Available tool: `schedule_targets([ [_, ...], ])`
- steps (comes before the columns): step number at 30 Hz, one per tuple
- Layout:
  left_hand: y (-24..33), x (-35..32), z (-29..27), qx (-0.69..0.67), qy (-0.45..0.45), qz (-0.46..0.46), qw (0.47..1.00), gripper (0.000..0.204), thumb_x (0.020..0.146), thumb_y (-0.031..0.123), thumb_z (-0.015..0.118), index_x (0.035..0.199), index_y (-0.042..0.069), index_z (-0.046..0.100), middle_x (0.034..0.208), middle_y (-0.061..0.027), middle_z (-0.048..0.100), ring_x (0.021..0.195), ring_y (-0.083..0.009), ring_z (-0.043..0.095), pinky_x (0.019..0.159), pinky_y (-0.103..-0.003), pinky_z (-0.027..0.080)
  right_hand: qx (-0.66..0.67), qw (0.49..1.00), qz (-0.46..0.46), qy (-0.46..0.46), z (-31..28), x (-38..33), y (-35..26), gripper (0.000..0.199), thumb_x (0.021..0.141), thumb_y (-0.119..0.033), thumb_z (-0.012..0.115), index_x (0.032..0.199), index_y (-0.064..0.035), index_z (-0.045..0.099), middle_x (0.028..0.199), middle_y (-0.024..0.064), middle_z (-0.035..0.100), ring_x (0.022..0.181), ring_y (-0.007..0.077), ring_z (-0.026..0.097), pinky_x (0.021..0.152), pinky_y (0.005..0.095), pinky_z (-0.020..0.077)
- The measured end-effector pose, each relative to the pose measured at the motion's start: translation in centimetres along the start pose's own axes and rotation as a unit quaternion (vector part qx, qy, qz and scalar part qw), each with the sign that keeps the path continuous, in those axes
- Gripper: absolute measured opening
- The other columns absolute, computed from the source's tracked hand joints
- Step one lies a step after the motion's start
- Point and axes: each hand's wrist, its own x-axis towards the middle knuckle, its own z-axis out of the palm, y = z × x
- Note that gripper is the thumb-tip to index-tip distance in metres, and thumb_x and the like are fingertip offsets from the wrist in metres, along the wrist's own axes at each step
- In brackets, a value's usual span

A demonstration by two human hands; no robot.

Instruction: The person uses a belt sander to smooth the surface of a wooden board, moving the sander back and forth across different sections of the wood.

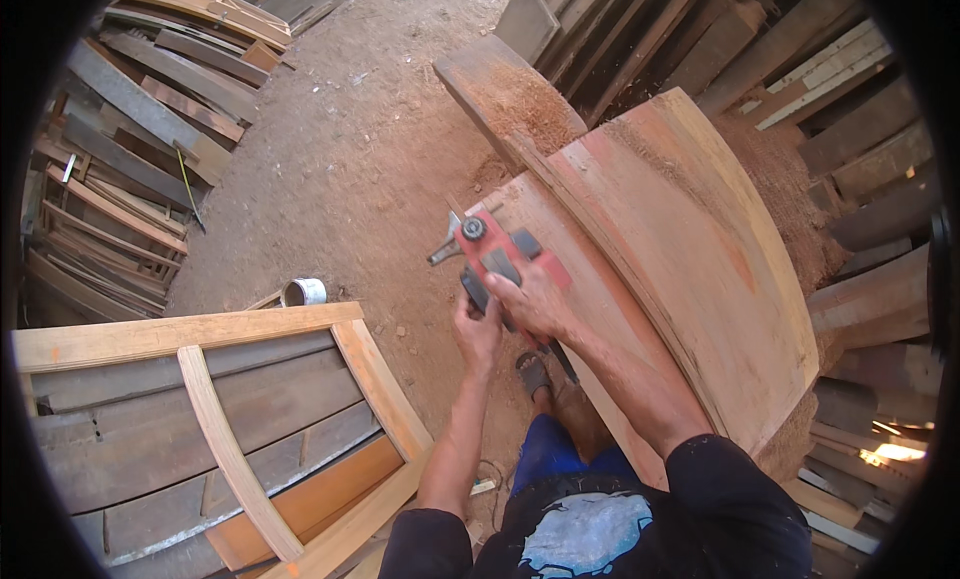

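A red and black electric hand planer (497,257) rests on the near end of a wide reddish wooden plank (690,269) that runs away from me to the right. My right hand (535,304) grips the planer's top handle. My left hand (478,331) holds the planer's black rear part at its left side. Both forearms come up from the lower edge. Sawdust lies along the plank's far end and right side.
A pale wooden frame (375,379) with a curved rail lies at lower left over grey boards. A small tin can (303,292) stands on the dirt floor (350,149). Stacked planks (130,149) fill the left side, and more boards (850,109) lean at the right. My sandalled foot (533,372) is below the planer.
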Motion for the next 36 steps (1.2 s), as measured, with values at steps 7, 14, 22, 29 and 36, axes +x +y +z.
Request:
schedule_targets([
  [7, 3.2, 9.6, -0.6, 0.031, 0.016, 0.043, 0.998, 0.034, 0.1, 0.02, 0.07, 0.124, -0.004, 0.067, 0.099, -0.0063, 0.074, 0.088, -0.0108, 0.068, 0.076, -0.027, 0.054, -0.016, 0.992, -0.124, 0.019, -0.1, 9.1, -3.8, 0.06, 0.097, -0.052, 0.057, 0.105, 0.0065, 0.065, 0.073, 0.0251, 0.067, 0.077, 0.0378, 0.072, 0.075, 0.0498, 0.0545],
  [14, 1.7, 0.2, 1.0, 0.057, 0.016, 0.076, 0.995, 0.035, 0.098, 0.014, 0.07, 0.128, -0.002, 0.065, 0.099, -0.008, 0.074, 0.083, -0.0121, 0.067, 0.073, -0.03, 0.055, 0.004, 0.999, -0.04, 0.005, -1.9, 0.5, -0.8, 0.055, 0.097, -0.05, 0.058, 0.11, 0.0021, 0.066, 0.08, 0.0191, 0.07, 0.075, 0.0324, 0.071, 0.071, 0.0446, 0.0541],
  [22, -6.1, -21.6, 2.3, 0.144, 0.019, -0.021, 0.989, 0.061, 0.089, 0.018, 0.079, 0.142, -0.002, 0.058, 0.115, -0.0191, 0.062, 0.107, -0.0282, 0.064, 0.093, -0.039, 0.052, 0.06, 0.991, 0.106, -0.055, -3.5, -20.5, 7.4, 0.066, 0.095, -0.047, 0.061, 0.139, 0.0011, 0.054, 0.117, 0.0282, 0.067, 0.113, 0.0399, 0.066, 0.098, 0.046, 0.0508],
  [29, -4.5, -18.0, 2.2, 0.036, 0.016, -0.04, 0.998, 0.062, 0.093, 0.013, 0.076, 0.148, -0.003, 0.052, 0.122, -0.0168, 0.062, 0.115, -0.0248, 0.063, 0.099, -0.036, 0.05, 0.033, 0.999, 0.026, -0.005, -2.4, -17.2, 5.8, 0.064, 0.094, -0.05, 0.062, 0.127, 0.0048, 0.06, 0.105, 0.0294, 0.069, 0.102, 0.0413, 0.07, 0.089, 0.0477, 0.0534],
  [36, 0.1, -3.6, 1.2, -0.015, 0.031, -0.013, 0.999, 0.049, 0.099, 0.012, 0.069, 0.144, -0.003, 0.055, 0.124, -0.0121, 0.067, 0.111, -0.0178, 0.065, 0.094, -0.033, 0.052, 0.021, 0.998, -0.045, 0.029, -0.4, -2.8, 1.5, 0.063, 0.095, -0.051, 0.061, 0.109, 0.0102, 0.063, 0.086, 0.0302, 0.068, 0.087, 0.0444, 0.071, 0.079, 0.0499, 0.054],
])
